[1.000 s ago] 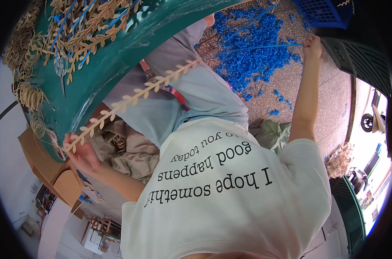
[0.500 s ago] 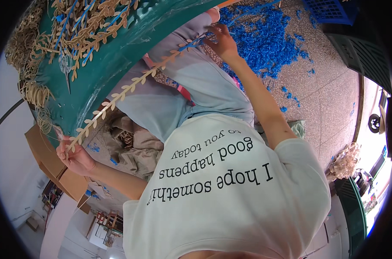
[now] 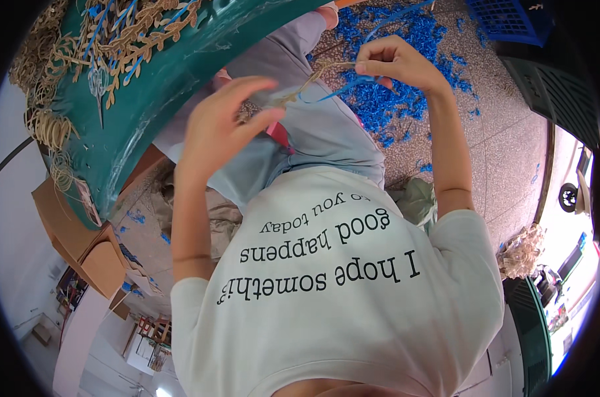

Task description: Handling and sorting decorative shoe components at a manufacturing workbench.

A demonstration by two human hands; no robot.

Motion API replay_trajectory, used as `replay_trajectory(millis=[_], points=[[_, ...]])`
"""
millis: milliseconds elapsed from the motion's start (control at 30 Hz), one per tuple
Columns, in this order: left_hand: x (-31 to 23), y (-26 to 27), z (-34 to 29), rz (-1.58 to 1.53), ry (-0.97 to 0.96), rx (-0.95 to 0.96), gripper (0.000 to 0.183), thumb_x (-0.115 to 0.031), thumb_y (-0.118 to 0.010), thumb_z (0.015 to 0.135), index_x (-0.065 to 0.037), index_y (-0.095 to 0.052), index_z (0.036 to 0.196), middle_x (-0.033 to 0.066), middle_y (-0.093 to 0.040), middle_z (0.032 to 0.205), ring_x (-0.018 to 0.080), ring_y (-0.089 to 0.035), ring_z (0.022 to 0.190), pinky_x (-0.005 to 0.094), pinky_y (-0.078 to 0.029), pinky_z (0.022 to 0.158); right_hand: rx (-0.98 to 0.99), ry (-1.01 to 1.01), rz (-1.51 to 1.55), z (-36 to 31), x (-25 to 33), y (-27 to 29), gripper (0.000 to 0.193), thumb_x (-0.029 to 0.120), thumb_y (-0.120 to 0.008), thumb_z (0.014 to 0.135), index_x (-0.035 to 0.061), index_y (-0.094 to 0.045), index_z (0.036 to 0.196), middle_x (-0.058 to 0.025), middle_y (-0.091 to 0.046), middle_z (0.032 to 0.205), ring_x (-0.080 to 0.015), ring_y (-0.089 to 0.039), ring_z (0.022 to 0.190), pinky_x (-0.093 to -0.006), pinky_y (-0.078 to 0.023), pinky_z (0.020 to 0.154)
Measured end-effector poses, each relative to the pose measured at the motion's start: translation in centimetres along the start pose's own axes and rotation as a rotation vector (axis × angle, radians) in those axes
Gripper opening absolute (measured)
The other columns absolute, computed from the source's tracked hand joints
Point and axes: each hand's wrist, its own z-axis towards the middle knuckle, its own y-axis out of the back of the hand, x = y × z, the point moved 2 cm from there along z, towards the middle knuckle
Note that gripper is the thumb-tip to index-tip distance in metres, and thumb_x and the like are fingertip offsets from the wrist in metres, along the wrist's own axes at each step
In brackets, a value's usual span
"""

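My right hand (image 3: 400, 63) pinches one end of a tan leaf-shaped trim (image 3: 308, 81), over my lap. A thin blue strip (image 3: 336, 94) hangs in a loop from the same fingers. Another stretch of blue strip rises from near that hand toward the top edge. My left hand (image 3: 224, 122), slightly blurred, is raised with thumb and fingers apart and nothing seen in it. The trim's other end shows just beyond its fingertips; I cannot tell if they touch.
A green-covered table (image 3: 125, 142) at the far left carries leaf trims (image 3: 144, 46), blue strips and scissors (image 3: 98, 89). Blue scraps (image 3: 406, 106) cover the floor at right, near a blue crate (image 3: 508, 20). Cardboard boxes (image 3: 75, 228) stand at left.
My left hand has left the trim's end near the table corner and swung up and right across my lap. My right hand has moved right, and the trim is no longer stretched out.
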Motion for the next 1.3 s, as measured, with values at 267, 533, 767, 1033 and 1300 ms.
replay_trajectory(millis=[267, 533, 767, 1033, 1300], points=[[2.3, -2.8, 1.2, -0.429, 0.138, 0.523, 0.017, -0.015, -0.062, 0.082, 0.0, -0.061, 0.089, 0.0025, -0.056, 0.065, 0.0044, -0.05, 0.058, 0.0201, -0.039, 0.053, 0.222, -0.043, 0.138, -0.4, 2.1, 0.1, 0.029, 0.029, -0.063, 0.079, 0.003, -0.06, 0.067, 0.0013, -0.052, 0.052, -0.0047, -0.044, 0.036, -0.017, -0.033, 0.032], [4.2, 2.1, -1.1, -0.681, 0.371, 0.662, 0.016, -0.013, -0.058, 0.085, 0.001, -0.063, 0.089, -0.0001, -0.056, 0.066, 0.0047, -0.051, 0.06, 0.0194, -0.04, 0.054, -0.015, -0.156, -0.468, 0.1, -0.4, -0.1, 0.042, 0.039, -0.063, 0.08, 0.0036, -0.059, 0.058, -0.0007, -0.053, 0.051, -0.0064, -0.049, 0.041, -0.0218, -0.038, 0.04], [7.1, 1.4, -2.7, -0.668, 0.427, 0.71, 0.02, -0.012, -0.06, 0.084, 0.001, -0.061, 0.099, 0.0013, -0.06, 0.073, 0.0053, -0.053, 0.064, 0.0203, -0.043, 0.057, -0.24, 0.004, -0.632, -2.1, -0.5, 1.6, 0.048, 0.036, -0.064, 0.08, 0.0072, -0.045, 0.047, 0.0006, -0.035, 0.043, -0.0051, -0.031, 0.041, -0.0226, -0.023, 0.04], [8.6, 0.4, -2.8, -0.599, 0.501, 0.686, 0.017, -0.01, -0.06, 0.084, 0.002, -0.062, 0.095, 0.0038, -0.063, 0.075, 0.0058, -0.056, 0.067, 0.02, -0.043, 0.06, -0.354, -0.007, 0.504, -5.9, 0.8, 5.3, 0.028, 0.03, -0.065, 0.081, 0.0074, -0.061, 0.066, 0.0027, -0.055, 0.062, -0.0032, -0.05, 0.058, -0.0143, -0.039, 0.047], [9.1, 0.2, -3.1, -0.51, 0.528, 0.618, 0.016, -0.012, -0.061, 0.083, 0.002, -0.063, 0.09, 0.0032, -0.064, 0.075, 0.0047, -0.053, 0.066, 0.019, -0.041, 0.059, -1.274, 0.103, -0.197, -8.8, -4.2, 13.0, 0.02, 0.023, -0.061, 0.083, 0.0035, -0.065, 0.085, -0.002, -0.057, 0.063, -0.0081, -0.048, 0.053, -0.0217, -0.04, 0.046]])
